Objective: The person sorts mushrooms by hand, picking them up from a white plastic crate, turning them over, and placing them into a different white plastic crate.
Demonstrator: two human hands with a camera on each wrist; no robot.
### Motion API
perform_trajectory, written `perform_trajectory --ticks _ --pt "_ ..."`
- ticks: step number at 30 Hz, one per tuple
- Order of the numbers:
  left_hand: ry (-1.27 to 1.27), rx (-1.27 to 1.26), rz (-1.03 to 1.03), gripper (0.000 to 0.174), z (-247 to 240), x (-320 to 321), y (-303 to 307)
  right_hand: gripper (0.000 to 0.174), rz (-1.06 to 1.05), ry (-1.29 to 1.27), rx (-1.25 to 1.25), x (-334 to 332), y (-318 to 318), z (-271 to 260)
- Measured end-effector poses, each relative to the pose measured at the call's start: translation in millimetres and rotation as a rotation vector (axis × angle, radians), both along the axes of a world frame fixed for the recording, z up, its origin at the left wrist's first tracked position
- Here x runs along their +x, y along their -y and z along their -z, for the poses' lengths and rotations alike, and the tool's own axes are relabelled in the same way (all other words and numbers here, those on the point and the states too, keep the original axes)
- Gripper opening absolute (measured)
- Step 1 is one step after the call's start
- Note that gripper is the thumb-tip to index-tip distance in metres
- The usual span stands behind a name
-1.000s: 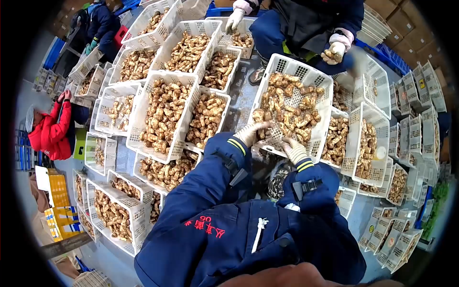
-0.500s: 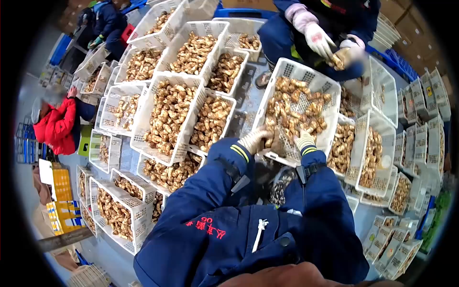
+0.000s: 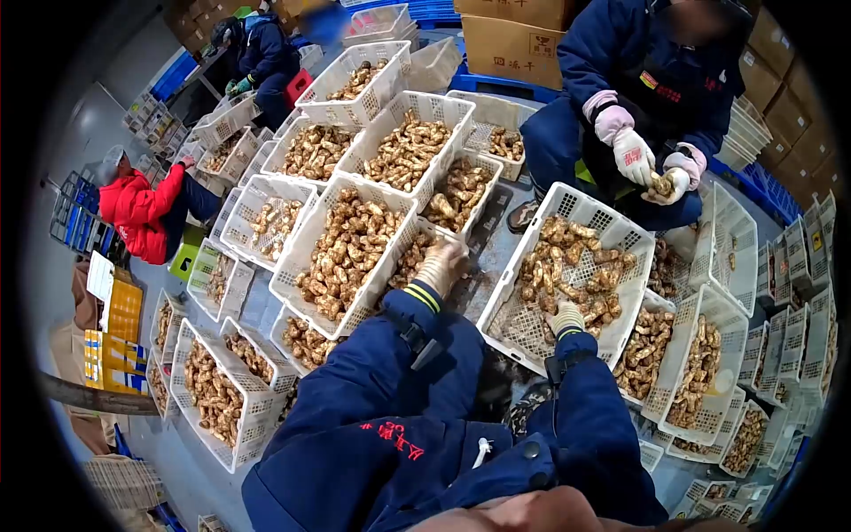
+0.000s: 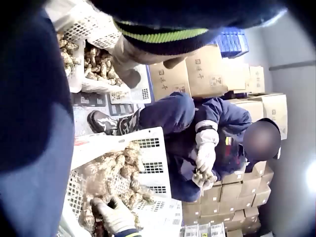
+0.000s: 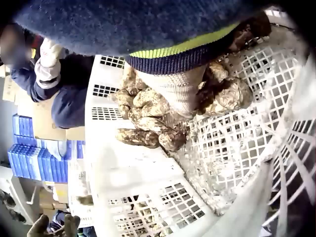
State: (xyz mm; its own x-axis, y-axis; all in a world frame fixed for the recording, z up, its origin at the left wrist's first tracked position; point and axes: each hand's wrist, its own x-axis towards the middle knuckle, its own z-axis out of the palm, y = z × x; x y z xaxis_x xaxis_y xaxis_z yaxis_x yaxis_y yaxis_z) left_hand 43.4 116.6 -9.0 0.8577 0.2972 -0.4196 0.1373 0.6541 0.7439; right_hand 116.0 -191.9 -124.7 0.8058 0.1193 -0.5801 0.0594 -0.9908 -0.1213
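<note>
My left hand (image 3: 446, 264), in a knit glove with darker fingertips, is over a narrow white crate (image 3: 486, 164) of brown-and-cream mushrooms (image 3: 456, 193). In the right wrist view the left hand (image 5: 54, 227) shows its fingers spread with nothing between them. My right hand (image 3: 567, 317) reaches into the large white crate (image 3: 498, 321) in front of me, among loose mushrooms (image 3: 563, 257). The left wrist view has the right hand (image 4: 118, 217) with fingertips right at the mushrooms; I cannot tell whether it grips one. Bare mesh floor shows beside them.
Opposite me a seated person in white gloves (image 3: 634, 160) holds a mushroom (image 3: 660, 184). Full mushroom crates stand to the left (image 3: 284, 284) and right (image 3: 660, 403). Cardboard boxes (image 3: 514, 53) are stacked at the back. A person in a red jacket (image 3: 142, 213) sits at far left.
My left hand has left the large crate and moved left over the narrow crate. The right hand stays in the large crate. The head view has tilted up, and the person opposite has brought both hands together.
</note>
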Motion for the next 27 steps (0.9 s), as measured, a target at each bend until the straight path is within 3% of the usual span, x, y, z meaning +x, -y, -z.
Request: perform_trajectory --ticks 1,2,4,6,8,9,11,12,13,15,16,18,19,20,22,27 --pt "-0.005 -0.095 0.079 0.017 8 -6 5 0.062 0.003 0.046 0.062 -7 3 -11" --pt "-0.149 -0.165 -0.011 0.019 18 -13 18 0.053 0.019 0.068 0.171 -12 8 -23" --pt "0.025 -0.314 0.181 0.017 38 -26 34 0.055 0.078 0.216 0.356 -21 22 -10" --pt "-0.056 -0.313 0.238 0.025 33 -36 62 0.046 0.117 0.358 0.568 -33 32 2" --pt "-0.099 -0.389 0.401 0.047 54 -44 84 0.041 0.221 0.289 0.827 -63 25 -57" --pt "-0.198 -0.415 0.407 0.05 55 -50 99 0.04 0.211 0.323 0.929 -76 20 -76" --pt "-0.323 -0.445 0.464 0.06 27 -65 119 0.042 0.148 0.4 1.078 -96 15 -95" --pt "-0.266 -0.394 0.396 0.065 17 -74 130 0.042 0.127 0.445 1.118 -108 10 -104" --pt "-0.231 -0.496 0.427 0.064 9 -81 132 0.048 0.193 0.364 1.232 -120 5 -115" --pt "-0.294 -0.633 0.435 0.06 -6 -83 134 0.047 0.099 0.379 1.254 -140 2 -128" --pt "-0.301 -0.574 0.43 0.058 -13 -86 132 0.048 0.07 0.371 1.252 -150 3 -130" --pt "-0.212 -0.537 0.423 0.059 -34 -89 130 0.062 -0.214 0.629 1.115 -160 2 -127" --pt "-0.094 -0.548 0.435 0.058 -62 -100 133 0.064 -0.163 0.578 1.148 -168 1 -134" --pt "-0.112 -0.483 0.427 0.058 -55 -101 133 0.065 -0.116 0.524 1.182 -173 -2 -140" --pt "-0.046 -0.524 0.442 0.059 -69 -109 136 0.07 -0.108 0.645 1.25 -191 -7 -175" --pt "-0.014 -0.672 0.374 0.064 -83 -113 141 0.061 0.113 0.729 1.352 -190 5 -165"
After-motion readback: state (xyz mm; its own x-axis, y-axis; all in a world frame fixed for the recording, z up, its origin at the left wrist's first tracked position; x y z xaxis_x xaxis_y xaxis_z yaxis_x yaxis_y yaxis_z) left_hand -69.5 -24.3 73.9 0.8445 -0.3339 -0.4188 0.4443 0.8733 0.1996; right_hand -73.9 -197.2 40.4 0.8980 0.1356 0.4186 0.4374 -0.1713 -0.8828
